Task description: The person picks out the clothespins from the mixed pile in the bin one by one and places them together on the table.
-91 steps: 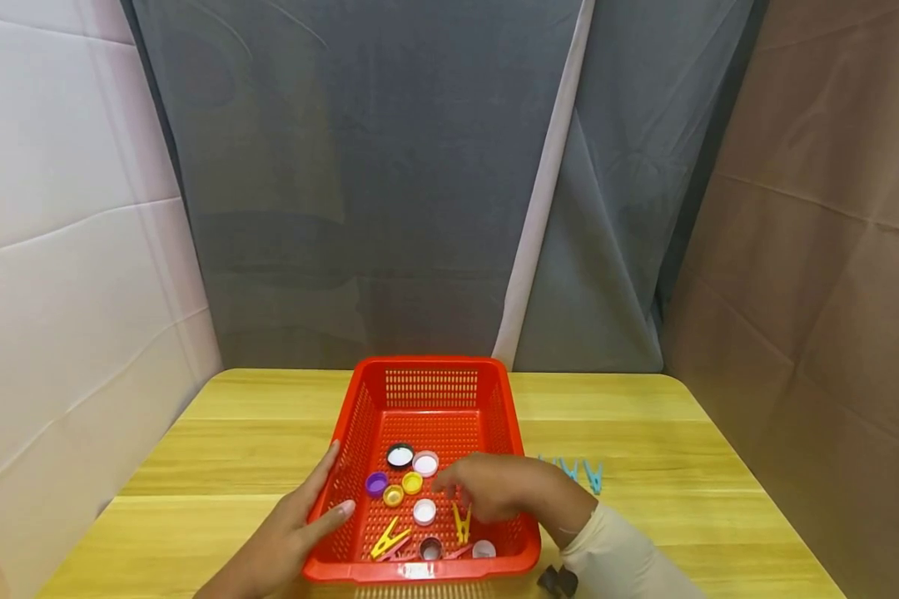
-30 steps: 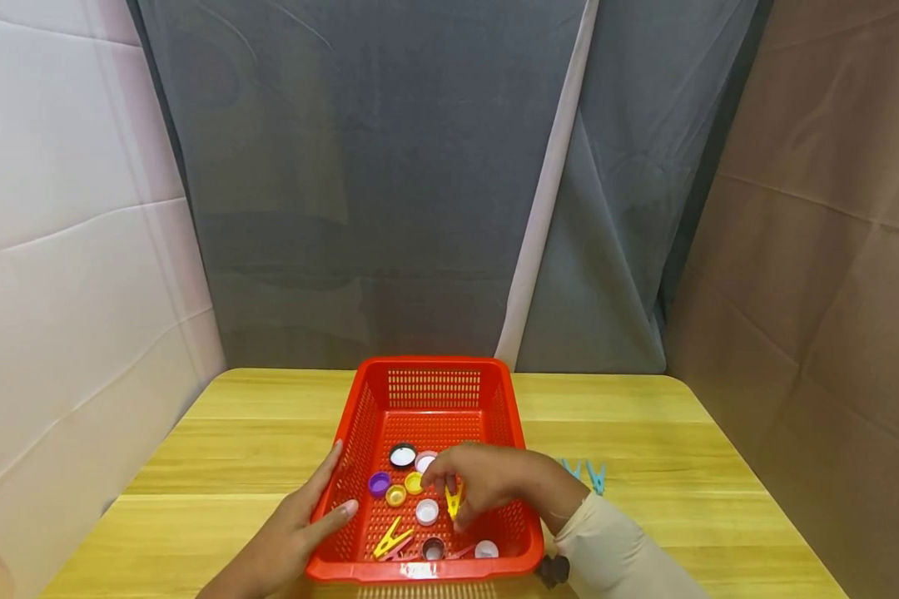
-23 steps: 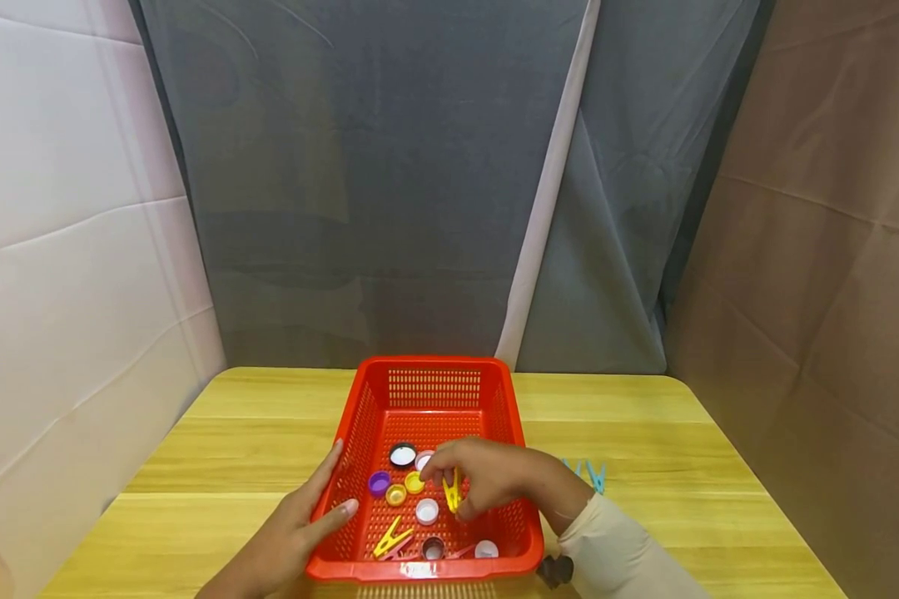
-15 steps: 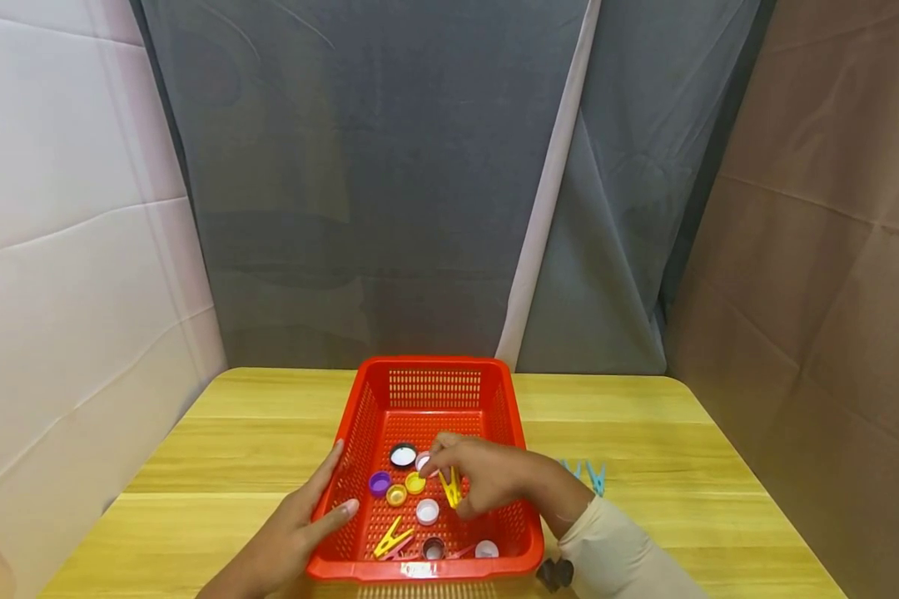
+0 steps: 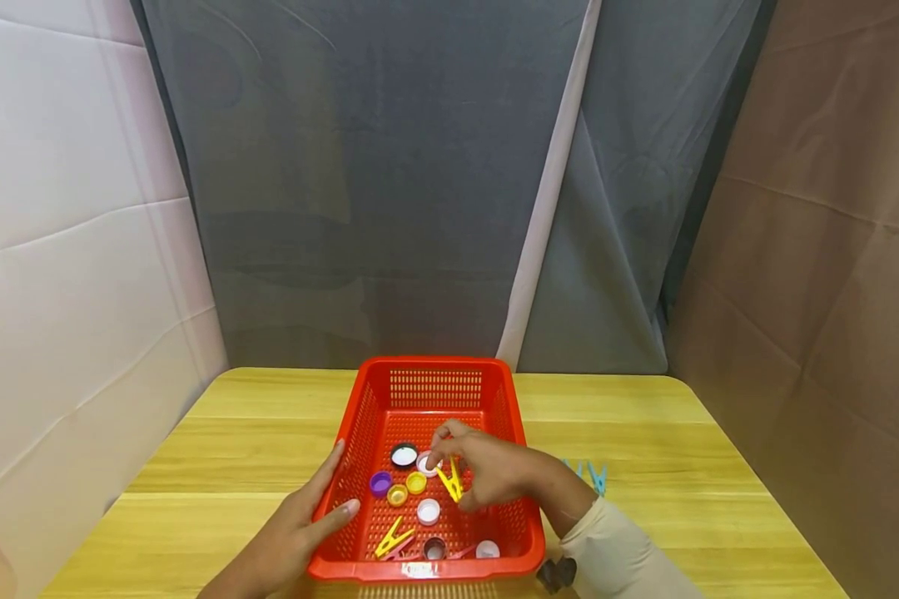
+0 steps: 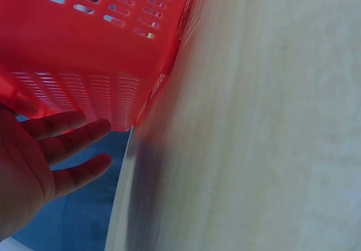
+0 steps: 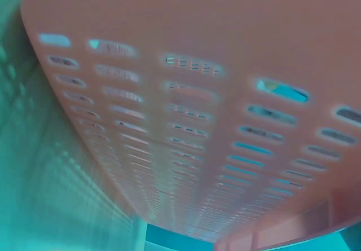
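Note:
In the head view a red basket (image 5: 438,571) stands on the table. My right hand (image 5: 494,470) reaches over its right side and pinches a yellow clothespin (image 5: 451,480) between thumb and fingers, above the basket floor. My left hand (image 5: 295,528) rests at the left side, thumb over the rim, other fingers along the outside; the left wrist view has these fingers (image 6: 76,141) straight and spread. Loose bottle caps lie inside: purple (image 5: 380,483), yellow (image 5: 415,482), gold (image 5: 397,496), white (image 5: 429,512) and others. Near the front lie another yellow clothespin (image 5: 394,539) and a pink clothespin (image 5: 399,550).
Light blue clothespins (image 5: 598,478) lie on the wooden table (image 5: 644,532) right of the basket, partly hidden by my right forearm. A grey curtain (image 5: 419,183) hangs behind the table, with a pale cloth wall (image 5: 82,291) at left and a brownish one (image 5: 809,249) at right.
My right hand has taken hold of the yellow clothespin near the basket's right side and raised it slightly, tilting it. My left hand has stayed at the rim.

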`<state>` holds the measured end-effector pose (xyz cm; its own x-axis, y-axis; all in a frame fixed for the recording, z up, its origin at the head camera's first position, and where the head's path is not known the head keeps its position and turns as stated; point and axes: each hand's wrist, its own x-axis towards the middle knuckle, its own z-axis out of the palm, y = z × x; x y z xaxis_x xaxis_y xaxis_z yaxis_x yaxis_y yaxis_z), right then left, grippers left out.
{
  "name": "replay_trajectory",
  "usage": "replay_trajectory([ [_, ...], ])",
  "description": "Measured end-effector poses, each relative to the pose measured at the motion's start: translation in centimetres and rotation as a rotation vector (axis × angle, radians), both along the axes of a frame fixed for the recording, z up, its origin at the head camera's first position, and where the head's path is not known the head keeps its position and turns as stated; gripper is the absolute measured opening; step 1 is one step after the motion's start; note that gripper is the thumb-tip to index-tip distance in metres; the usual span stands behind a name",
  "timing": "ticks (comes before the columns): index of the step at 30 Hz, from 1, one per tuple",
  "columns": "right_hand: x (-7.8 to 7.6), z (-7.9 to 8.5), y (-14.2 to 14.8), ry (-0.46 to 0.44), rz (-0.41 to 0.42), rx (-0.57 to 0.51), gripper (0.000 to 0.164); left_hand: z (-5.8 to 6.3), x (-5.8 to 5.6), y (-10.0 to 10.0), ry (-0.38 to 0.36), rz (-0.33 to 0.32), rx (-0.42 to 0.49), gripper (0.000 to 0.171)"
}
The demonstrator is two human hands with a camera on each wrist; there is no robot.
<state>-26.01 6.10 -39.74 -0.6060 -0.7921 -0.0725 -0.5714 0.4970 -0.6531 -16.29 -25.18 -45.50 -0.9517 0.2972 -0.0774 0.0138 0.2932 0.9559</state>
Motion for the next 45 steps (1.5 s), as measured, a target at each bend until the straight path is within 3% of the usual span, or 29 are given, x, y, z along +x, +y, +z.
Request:
replay_trajectory([
  [5, -0.1, -0.2, 0.2, -0.022, 0.029, -0.023, 0.057, -0.1, 0.1, 0.0, 0.006, -0.002, 0.001, 0.089],
  [12, -0.1, -0.1, 0.3, -0.102, 0.066, -0.146, 0.063, 0.0, 0.0, 0.0, 0.0, 0.013, -0.011, 0.09],
  [24, 0.1, -0.3, 0.6, -0.152, 0.034, -0.178, 0.067, 0.2, 0.1, 0.1, -0.007, 0.019, -0.018, 0.09],
  [30, 0.1, -0.3, 0.7, -0.2, 0.034, -0.217, 0.061, 0.1, 0.1, 0.1, -0.001, 0.016, -0.014, 0.09],
  [45, 0.3, -0.4, 1.1, -0.174, 0.061, -0.243, 0.067, 0.1, 0.0, 0.1, -0.003, 0.018, -0.016, 0.09],
])
